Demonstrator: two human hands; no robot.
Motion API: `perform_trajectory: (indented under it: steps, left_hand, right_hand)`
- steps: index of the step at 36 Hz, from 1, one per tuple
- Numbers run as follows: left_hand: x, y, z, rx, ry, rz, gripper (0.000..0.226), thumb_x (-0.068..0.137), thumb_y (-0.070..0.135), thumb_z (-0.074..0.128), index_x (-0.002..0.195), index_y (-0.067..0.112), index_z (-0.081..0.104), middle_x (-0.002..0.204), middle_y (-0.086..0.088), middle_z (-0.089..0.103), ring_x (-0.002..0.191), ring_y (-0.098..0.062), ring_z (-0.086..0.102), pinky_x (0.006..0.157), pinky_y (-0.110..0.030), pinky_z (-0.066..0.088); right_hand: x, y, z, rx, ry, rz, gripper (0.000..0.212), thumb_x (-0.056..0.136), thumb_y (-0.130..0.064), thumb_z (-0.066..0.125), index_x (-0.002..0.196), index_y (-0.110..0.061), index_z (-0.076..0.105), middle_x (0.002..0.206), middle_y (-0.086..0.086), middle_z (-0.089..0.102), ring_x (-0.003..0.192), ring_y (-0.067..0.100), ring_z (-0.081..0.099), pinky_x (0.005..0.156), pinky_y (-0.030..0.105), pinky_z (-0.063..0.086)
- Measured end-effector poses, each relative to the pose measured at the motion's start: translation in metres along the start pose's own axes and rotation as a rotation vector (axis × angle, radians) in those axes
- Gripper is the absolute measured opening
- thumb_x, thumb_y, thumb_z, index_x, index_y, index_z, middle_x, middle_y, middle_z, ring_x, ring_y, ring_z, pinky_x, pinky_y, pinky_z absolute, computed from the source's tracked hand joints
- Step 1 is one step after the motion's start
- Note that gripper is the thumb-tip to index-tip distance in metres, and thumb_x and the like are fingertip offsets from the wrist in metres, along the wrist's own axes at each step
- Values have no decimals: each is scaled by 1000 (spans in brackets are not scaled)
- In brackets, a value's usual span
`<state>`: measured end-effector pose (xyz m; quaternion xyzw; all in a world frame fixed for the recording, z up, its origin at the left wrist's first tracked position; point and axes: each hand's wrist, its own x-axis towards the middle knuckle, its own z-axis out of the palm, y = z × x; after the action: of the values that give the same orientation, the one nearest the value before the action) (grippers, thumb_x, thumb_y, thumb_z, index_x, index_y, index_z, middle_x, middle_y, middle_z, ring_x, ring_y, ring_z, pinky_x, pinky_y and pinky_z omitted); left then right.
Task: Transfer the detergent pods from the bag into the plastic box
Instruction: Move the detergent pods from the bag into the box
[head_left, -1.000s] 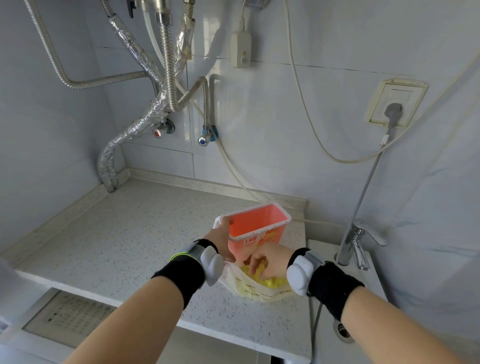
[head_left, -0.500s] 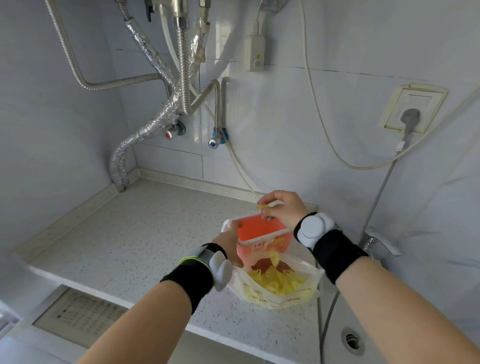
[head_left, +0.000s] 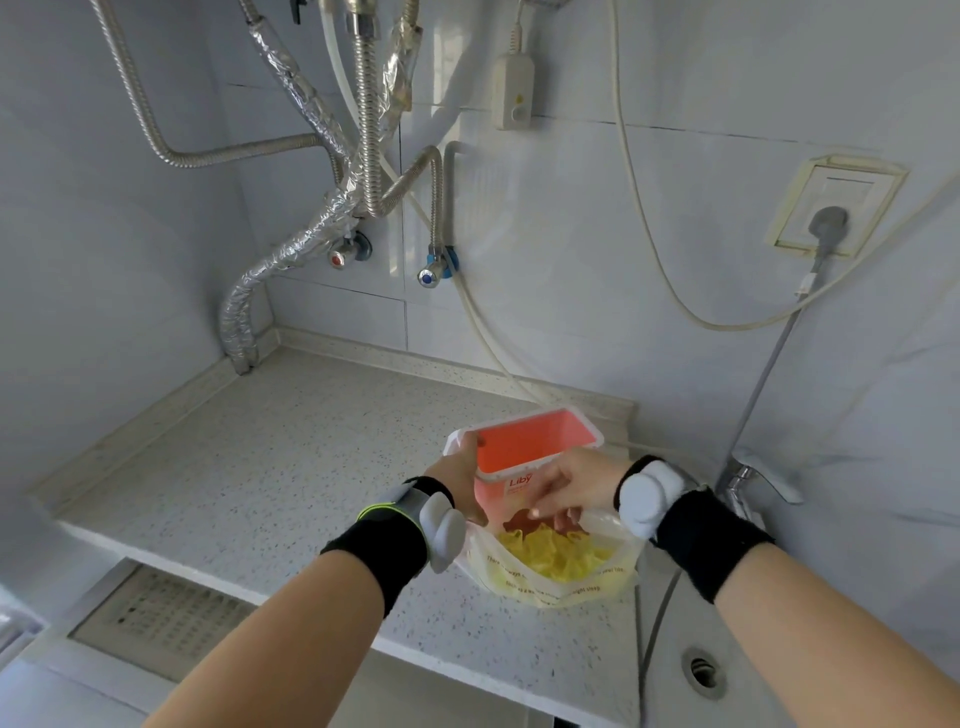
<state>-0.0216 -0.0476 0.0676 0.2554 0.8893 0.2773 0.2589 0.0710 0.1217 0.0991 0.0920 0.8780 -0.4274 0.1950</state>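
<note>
An orange-pink plastic box (head_left: 524, 446) stands open on the speckled countertop (head_left: 291, 467), near its right end. Just in front of it sits a clear bag (head_left: 566, 587) with printed text, open at the top and holding several yellow detergent pods (head_left: 553, 555). My left hand (head_left: 460, 478) grips the left side of the box and the bag's left edge. My right hand (head_left: 569, 486) hovers over the bag's mouth, fingers spread and pointing down toward the pods, with nothing visible in it.
A sink with a drain (head_left: 701, 670) and a tap (head_left: 748, 478) lies right of the counter. Foil-wrapped pipes and hoses (head_left: 358, 171) hang at the back wall. A cable runs to the wall socket (head_left: 831, 218). The counter edge drops off in front.
My right hand was up over the box's far rim with a pod; it has come back down to the bag's mouth, empty. My left hand has stayed on the box.
</note>
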Motion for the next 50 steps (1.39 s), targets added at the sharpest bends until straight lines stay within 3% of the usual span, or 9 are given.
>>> perform_trajectory:
  steps: [5, 9, 15, 23, 28, 32, 40, 43, 50]
  left_hand:
    - [-1, 0, 1, 73, -1, 16, 99, 75, 7, 72, 143, 28, 3, 121, -13, 55, 76, -24, 60, 68, -35, 54]
    - [-4, -1, 1, 51, 2, 6, 99, 73, 9, 73, 141, 33, 5, 117, -9, 54, 73, -23, 61, 67, -36, 55]
    - [-4, 2, 1, 42, -3, -4, 93, 76, 12, 68, 140, 33, 5, 96, -6, 55, 64, -21, 63, 61, -33, 55]
    - [-3, 2, 2, -11, 2, -16, 81, 82, 13, 61, 140, 30, 7, 96, -7, 54, 59, -22, 61, 53, -29, 50]
    - [-1, 2, 1, -9, -1, -16, 79, 84, 13, 60, 141, 28, 7, 99, -7, 53, 60, -21, 60, 51, -27, 47]
    - [0, 2, 1, -1, -7, -13, 81, 82, 8, 63, 141, 26, 9, 115, -11, 52, 64, -22, 59, 55, -29, 52]
    - [0, 2, 1, -14, 12, -25, 73, 86, 9, 57, 141, 24, 10, 105, -9, 51, 56, -19, 58, 45, -22, 42]
    - [-1, 2, 1, 12, 14, -18, 75, 84, 8, 58, 141, 24, 11, 107, -12, 55, 54, -17, 58, 43, -20, 42]
    - [-2, 0, 0, 106, 11, 22, 94, 72, 8, 75, 140, 24, 11, 123, -10, 51, 83, -28, 62, 72, -36, 54]
  right_hand:
    - [11, 17, 25, -448, -114, 46, 57, 79, -14, 71, 132, -14, 51, 131, -1, 55, 114, 11, 53, 87, 18, 40]
    - [17, 24, 37, -573, -136, 13, 56, 73, -18, 76, 126, -17, 56, 143, -2, 41, 130, 21, 41, 106, 35, 37]
    - [18, 21, 39, -612, -45, -1, 21, 76, -10, 68, 96, -9, 66, 125, 5, 48, 117, 27, 46, 92, 31, 37]
    - [5, 31, 23, -529, 89, -60, 16, 77, -23, 69, 92, -18, 66, 104, -5, 63, 92, 17, 59, 78, 27, 45]
    - [-3, 31, 13, -144, 163, -59, 7, 82, -13, 67, 80, -17, 62, 92, 3, 66, 77, 11, 60, 79, 27, 51]
    - [-9, 31, 8, 221, 136, 5, 11, 86, -2, 60, 82, -12, 60, 81, 6, 66, 54, 11, 66, 60, 25, 54]
    - [-14, 3, -19, 650, 264, -127, 7, 91, 0, 50, 91, -4, 56, 75, 18, 66, 54, 25, 66, 50, 29, 52]
    - [-2, -14, -28, 626, 342, -157, 2, 91, -8, 54, 92, -8, 53, 81, 19, 65, 56, 25, 67, 48, 27, 50]
    - [27, -31, -16, 244, 339, -35, 16, 91, -30, 54, 100, -18, 49, 86, 6, 63, 52, 19, 62, 47, 23, 46]
